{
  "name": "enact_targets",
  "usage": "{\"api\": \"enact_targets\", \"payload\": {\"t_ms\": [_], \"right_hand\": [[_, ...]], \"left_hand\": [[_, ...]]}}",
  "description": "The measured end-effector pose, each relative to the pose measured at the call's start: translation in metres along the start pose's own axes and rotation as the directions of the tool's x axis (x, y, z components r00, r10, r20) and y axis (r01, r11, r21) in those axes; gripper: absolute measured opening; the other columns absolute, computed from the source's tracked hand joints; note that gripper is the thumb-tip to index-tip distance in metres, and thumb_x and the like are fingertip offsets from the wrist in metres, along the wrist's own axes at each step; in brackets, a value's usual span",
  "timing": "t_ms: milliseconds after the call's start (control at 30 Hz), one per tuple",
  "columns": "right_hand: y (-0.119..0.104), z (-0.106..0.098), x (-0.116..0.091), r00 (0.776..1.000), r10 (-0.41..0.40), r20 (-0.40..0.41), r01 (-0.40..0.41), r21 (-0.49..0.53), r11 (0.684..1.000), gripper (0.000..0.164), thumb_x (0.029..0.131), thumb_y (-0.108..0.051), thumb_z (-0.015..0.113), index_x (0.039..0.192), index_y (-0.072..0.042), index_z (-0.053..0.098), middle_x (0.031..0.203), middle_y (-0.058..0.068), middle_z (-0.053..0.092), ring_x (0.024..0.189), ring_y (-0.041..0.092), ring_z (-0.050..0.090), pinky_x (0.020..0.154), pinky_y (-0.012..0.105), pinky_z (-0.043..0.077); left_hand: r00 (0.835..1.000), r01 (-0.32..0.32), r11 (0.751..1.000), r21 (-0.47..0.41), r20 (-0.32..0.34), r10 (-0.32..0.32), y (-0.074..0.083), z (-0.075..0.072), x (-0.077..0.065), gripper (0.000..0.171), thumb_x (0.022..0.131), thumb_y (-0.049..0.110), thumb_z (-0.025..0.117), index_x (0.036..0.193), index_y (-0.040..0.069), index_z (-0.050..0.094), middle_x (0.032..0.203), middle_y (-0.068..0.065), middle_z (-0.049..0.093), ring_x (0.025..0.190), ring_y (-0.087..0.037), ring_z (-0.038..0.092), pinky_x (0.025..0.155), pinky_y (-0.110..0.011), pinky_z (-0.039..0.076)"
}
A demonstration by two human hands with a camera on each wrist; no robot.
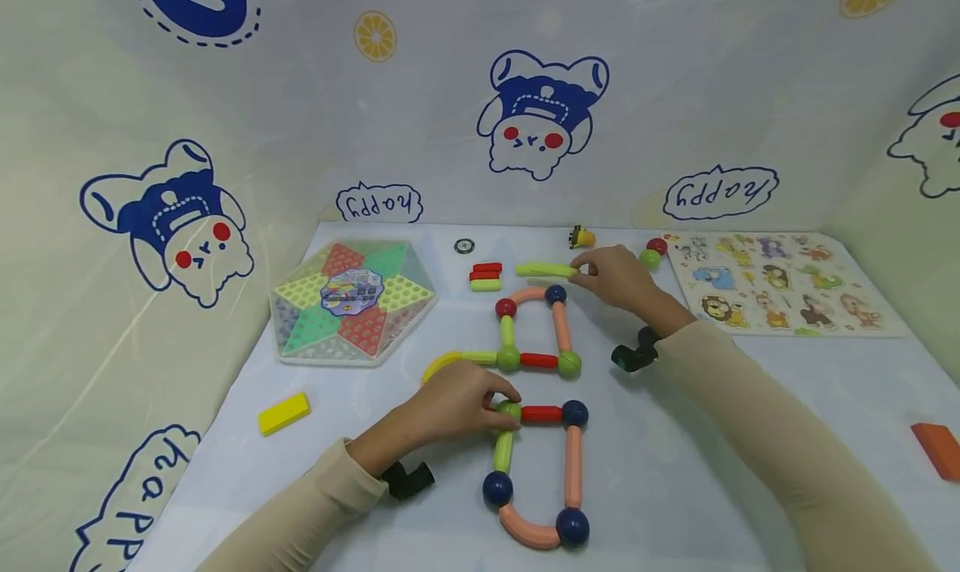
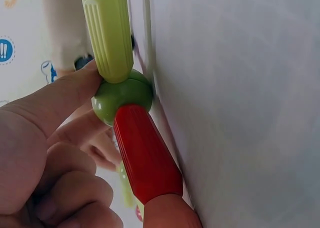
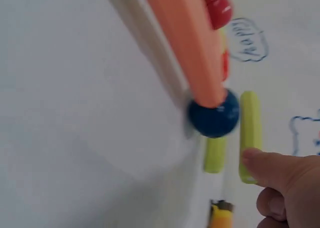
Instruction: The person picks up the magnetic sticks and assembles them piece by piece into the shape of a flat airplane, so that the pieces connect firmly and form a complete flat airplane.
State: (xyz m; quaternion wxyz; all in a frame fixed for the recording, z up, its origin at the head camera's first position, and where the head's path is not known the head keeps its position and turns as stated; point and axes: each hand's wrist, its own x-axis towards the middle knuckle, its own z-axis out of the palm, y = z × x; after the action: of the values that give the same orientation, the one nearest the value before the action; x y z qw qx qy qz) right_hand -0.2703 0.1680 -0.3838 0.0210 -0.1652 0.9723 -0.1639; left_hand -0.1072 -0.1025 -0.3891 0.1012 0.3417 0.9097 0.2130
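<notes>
**Left hand [image 1: 465, 401] pinches a glossy green ball [image 2: 131, 95]; right hand [image 1: 618, 278] grips a straight yellow-green rod [image 3: 251, 123]**

The green ball is a corner of the near loop [image 1: 573, 468], between a ribbed yellow-green rod [image 2: 109, 35] and a ribbed red rod [image 2: 147, 150]; thumb and fingers close on it from the side. This loop's other three corners are dark blue balls, joined by a straight salmon rod and a curved salmon rod [image 1: 531, 530].

The right hand's rod is held by one end, beyond the far loop [image 1: 538, 360], whose corners are one red, one dark blue and two green balls. Short red and yellow-green rods [image 1: 485, 277] lie left of it.

Farther out are a clear hexagonal box [image 1: 279, 330] at left, a flat animal-picture board [image 1: 862, 326] at right, and a yellow block [image 1: 284, 413].
</notes>
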Motion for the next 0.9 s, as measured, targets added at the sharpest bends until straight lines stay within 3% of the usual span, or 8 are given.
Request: {"api": "enact_targets", "payload": {"t_ms": [233,400,533,733,900], "right_hand": [[0.016,-0.01,-0.067,0.996,-0.013,-0.085,0.02,0.083,0.996,0.032,0.088,-0.035,0.065,0.117,-0.021,0.066,0.064,0.001,0.05,0.056,0.018,0.045,0.047,0.03,0.036],[0.026,0.0,-0.124,0.992,-0.065,-0.111,0.079,0.122,0.989,0.029,0.087,-0.033,0.067,0.113,-0.021,0.068,0.06,-0.005,0.048,0.053,0.013,0.044,0.046,0.025,0.035],[0.025,0.01,-0.161,0.99,-0.056,-0.128,0.076,0.151,0.986,0.029,0.085,-0.035,0.068,0.111,-0.023,0.069,0.059,-0.008,0.045,0.052,0.009,0.04,0.045,0.022,0.033],[0.02,0.018,-0.194,0.991,-0.05,-0.128,0.066,0.121,0.99,0.027,0.083,-0.036,0.069,0.109,-0.026,0.07,0.049,-0.014,0.033,0.045,0.002,0.027,0.043,0.02,0.025],[0.021,0.02,-0.208,0.988,-0.071,-0.141,0.08,0.056,0.995,0.026,0.082,-0.032,0.072,0.107,-0.027,0.071,0.047,-0.017,0.028,0.044,0.0,0.022,0.043,0.019,0.024]], "left_hand": [[1.0,0.019,1.0,-0.02,0.013,-0.019,0.001,0.003,-0.001,0.033,0.076,0.046,0.074,0.101,0.025,0.074,0.055,0.017,0.05,0.051,-0.004,0.044,0.051,-0.022,0.034],[1.0,0.004,0.999,-0.035,0.006,-0.004,0.0,0.004,-0.002,0.033,0.075,0.045,0.075,0.1,0.024,0.074,0.063,0.02,0.055,0.051,-0.003,0.043,0.051,-0.021,0.034],[1.0,-0.001,0.999,-0.043,-0.002,0.001,-0.001,0.003,-0.003,0.034,0.074,0.045,0.075,0.101,0.023,0.074,0.072,0.022,0.06,0.053,-0.003,0.044,0.053,-0.021,0.036],[1.0,0.0,0.999,-0.041,-0.002,0.0,-0.001,0.001,-0.001,0.035,0.074,0.045,0.075,0.101,0.023,0.074,0.087,0.018,0.067,0.056,-0.002,0.045,0.056,-0.021,0.037],[1.0,-0.004,0.999,-0.038,-0.001,0.004,0.001,0.0,0.001,0.035,0.075,0.045,0.075,0.101,0.022,0.074,0.088,0.017,0.067,0.057,-0.001,0.046,0.056,-0.02,0.038]]}}
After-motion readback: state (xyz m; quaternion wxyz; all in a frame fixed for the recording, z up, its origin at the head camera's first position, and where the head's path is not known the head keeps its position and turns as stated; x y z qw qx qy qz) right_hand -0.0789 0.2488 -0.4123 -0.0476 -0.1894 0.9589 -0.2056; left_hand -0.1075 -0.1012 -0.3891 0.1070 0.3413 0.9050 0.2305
